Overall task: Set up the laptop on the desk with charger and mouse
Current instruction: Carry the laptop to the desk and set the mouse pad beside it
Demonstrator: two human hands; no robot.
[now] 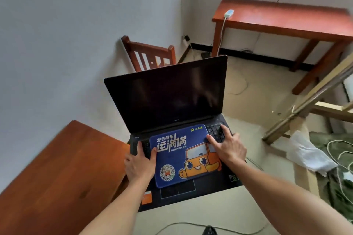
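Observation:
An open black laptop with a dark screen is held above the floor, just right of the brown wooden desk. On its keyboard lies a blue mouse pad printed with an orange cartoon car. My left hand grips the base's left edge, thumb on the pad. At the right edge, my right hand grips the base with fingers spread over the keys. A dark object with a cable, possibly the mouse, lies on the floor at the bottom edge.
A wooden chair stands against the wall behind the laptop. A red-brown table at the back right carries a white adapter with a cable hanging down. Wooden slats, a white bag and loose cables lie on the right.

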